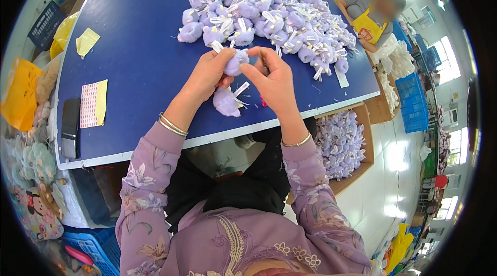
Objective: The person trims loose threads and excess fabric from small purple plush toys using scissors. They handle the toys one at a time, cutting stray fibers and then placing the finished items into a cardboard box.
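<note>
Well left of the left hand, a black phone (70, 126) lies beside a sticker sheet (93, 103). The left hand (203, 75) pinches a small lilac plush toy (236, 63); another toy (226, 102) lies just below it. The right hand (274, 83) is curled, thumb and forefinger at the held toy's right side; I cannot tell whether they grip anything else. A steady left pinch and light right fingertips would probably work best. Right of the right wrist stands a box (369, 146) of similar toys.
</note>
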Demonstrator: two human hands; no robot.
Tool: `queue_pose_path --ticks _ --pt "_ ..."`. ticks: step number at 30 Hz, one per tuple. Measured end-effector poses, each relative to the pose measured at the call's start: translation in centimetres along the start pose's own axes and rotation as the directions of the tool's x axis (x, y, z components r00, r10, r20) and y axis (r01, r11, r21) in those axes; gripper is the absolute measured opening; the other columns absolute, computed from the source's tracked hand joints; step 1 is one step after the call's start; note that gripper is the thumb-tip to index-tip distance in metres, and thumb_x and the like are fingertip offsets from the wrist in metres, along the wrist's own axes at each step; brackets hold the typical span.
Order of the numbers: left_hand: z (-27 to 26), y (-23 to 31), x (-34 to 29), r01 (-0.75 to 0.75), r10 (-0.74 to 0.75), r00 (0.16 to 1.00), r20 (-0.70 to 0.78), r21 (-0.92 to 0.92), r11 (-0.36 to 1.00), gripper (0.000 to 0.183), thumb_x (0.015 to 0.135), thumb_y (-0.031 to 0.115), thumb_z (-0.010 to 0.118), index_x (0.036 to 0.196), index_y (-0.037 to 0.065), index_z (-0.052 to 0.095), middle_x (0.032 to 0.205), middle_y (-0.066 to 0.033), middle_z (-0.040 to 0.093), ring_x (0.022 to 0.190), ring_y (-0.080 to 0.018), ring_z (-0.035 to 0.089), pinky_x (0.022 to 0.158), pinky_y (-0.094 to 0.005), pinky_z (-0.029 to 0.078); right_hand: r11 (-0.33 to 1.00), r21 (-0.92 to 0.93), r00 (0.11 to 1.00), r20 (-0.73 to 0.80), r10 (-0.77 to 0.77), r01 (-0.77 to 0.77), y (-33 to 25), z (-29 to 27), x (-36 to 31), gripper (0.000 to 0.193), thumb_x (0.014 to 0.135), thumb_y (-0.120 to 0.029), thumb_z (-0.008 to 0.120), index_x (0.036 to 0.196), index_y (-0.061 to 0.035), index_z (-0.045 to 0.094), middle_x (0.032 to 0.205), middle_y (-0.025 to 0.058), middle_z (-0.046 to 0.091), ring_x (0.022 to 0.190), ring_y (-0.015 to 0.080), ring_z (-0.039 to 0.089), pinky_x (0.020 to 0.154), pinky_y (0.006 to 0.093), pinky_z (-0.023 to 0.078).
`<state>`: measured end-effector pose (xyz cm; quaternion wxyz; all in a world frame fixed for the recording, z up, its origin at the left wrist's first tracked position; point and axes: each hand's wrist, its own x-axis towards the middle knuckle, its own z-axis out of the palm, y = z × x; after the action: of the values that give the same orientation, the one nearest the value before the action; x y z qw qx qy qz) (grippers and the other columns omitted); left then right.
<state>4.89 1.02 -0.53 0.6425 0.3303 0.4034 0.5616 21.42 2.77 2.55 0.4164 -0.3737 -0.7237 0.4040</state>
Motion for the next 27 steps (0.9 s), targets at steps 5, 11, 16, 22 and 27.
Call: queue_pose_path --ticks 5,11,16,22,27 --pt "-0.7 -0.6 0.5 0.027 -0.026 1.000 -0.012 0.082 0.996 0.033 0.096 0.033 0.051 0.088 0.003 0.058 0.066 -0.0033 0.056 0.045 -0.0083 0.048 0.039 -0.0215 0.036 1.000 -0.011 1.000 0.009 -0.026 0.026 0.9 0.4 0.6 0.013 0.088 -0.011 0.065 0.091 0.0014 0.060 0.075 0.0000 0.059 0.069 0.0063 0.048 0.062 0.0235 0.042" --pt "-0.6 0.3 0.2 0.026 -0.012 0.997 -0.073 0.188 0.982 0.035 0.096 0.036 0.049 0.089 0.003 0.059 0.066 -0.0054 0.058 0.046 -0.0098 0.048 0.041 -0.0229 0.033 0.985 0.132 0.994 0.017 0.105 -0.107 1.8 -0.2 1.5 0.016 0.092 -0.016 0.059 0.089 0.0003 0.061 0.075 -0.0008 0.063 0.064 0.0036 0.047 0.058 0.0219 0.039" --pt "-1.3 0.3 0.6 -0.002 0.018 0.995 -0.097 0.170 0.985 0.034 0.096 0.035 0.047 0.090 0.004 0.059 0.066 -0.0060 0.057 0.047 -0.0102 0.047 0.041 -0.0232 0.032 0.980 0.198 0.999 0.047 0.004 -0.013 2.1 0.2 1.8 0.016 0.092 -0.014 0.059 0.100 -0.0004 0.062 0.078 -0.0013 0.062 0.065 0.0051 0.049 0.057 0.0222 0.040" --pt "-1.9 0.9 0.8 0.055 -0.043 0.991 -0.129 0.087 0.995 0.034 0.097 0.032 0.044 0.092 0.003 0.060 0.065 -0.0060 0.056 0.046 -0.0108 0.046 0.041 -0.0236 0.033 0.987 -0.134 0.987 0.145 -0.070 0.090 1.9 0.4 4.0 0.019 0.090 -0.015 0.062 0.095 0.0034 0.063 0.077 0.0024 0.062 0.069 0.0069 0.050 0.063 0.0243 0.042" --pt "-2.4 1.1 1.2 0.048 -0.038 0.988 -0.147 0.059 0.997 0.034 0.099 0.031 0.041 0.096 0.003 0.060 0.067 -0.0059 0.056 0.046 -0.0104 0.046 0.040 -0.0236 0.033 0.995 -0.023 0.955 0.285 -0.086 0.096 2.7 0.5 6.8 0.019 0.091 -0.016 0.059 0.093 0.0029 0.063 0.078 0.0015 0.062 0.068 0.0071 0.050 0.061 0.0250 0.041"
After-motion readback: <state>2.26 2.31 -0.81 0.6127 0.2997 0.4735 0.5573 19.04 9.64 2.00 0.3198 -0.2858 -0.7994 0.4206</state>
